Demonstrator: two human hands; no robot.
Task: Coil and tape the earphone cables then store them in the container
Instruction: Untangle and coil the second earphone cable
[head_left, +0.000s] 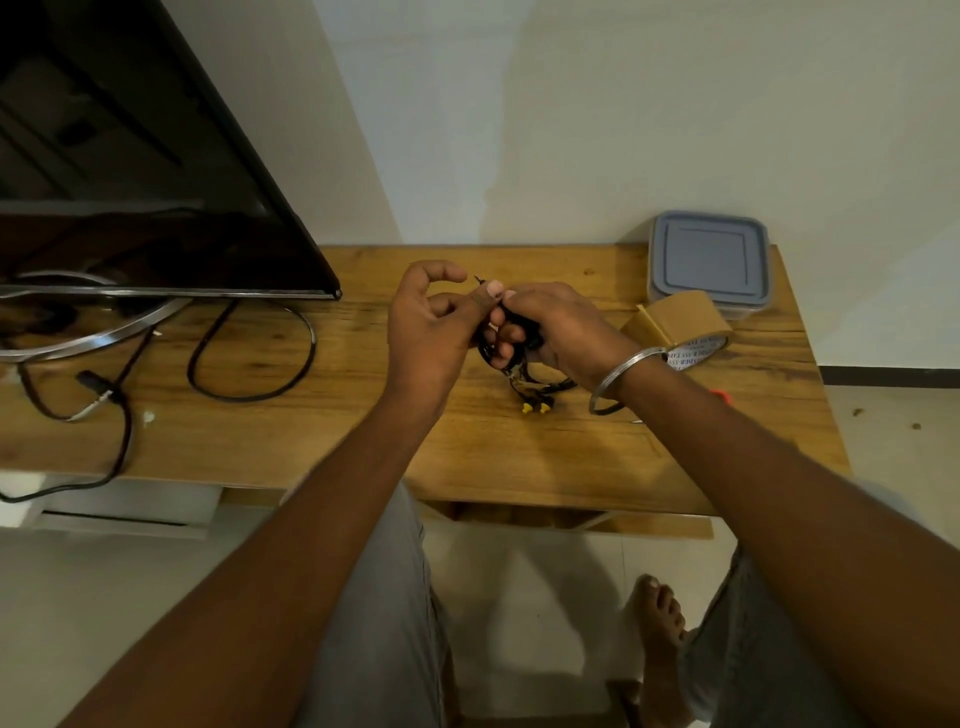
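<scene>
Coiling stage, head view. We see both hands meeting over the middle of the table (519, 467), towards its far edge. The right hand (556, 327) has its fingers curled round the gathered loops of the black earphone cable (550, 385). The left hand (431, 322) pinches the free end under its thumb, with the forefinger arched clear above. The plug (477, 279) pokes out past that thumb, pointing at the far edge. The loops hang below the right hand and trail towards the near edge, where the yellow earbuds (535, 408) rest on the wood. We judge the bundle's long axis to run from far to near, between the two palms. The tape roll (675, 319) stands just to the right of the right hand, which is clearly the nearer one to it. The container (709, 260) sits beyond the roll at the far right corner, lid (709, 252) on. We judge the taping not yet begun.
</scene>
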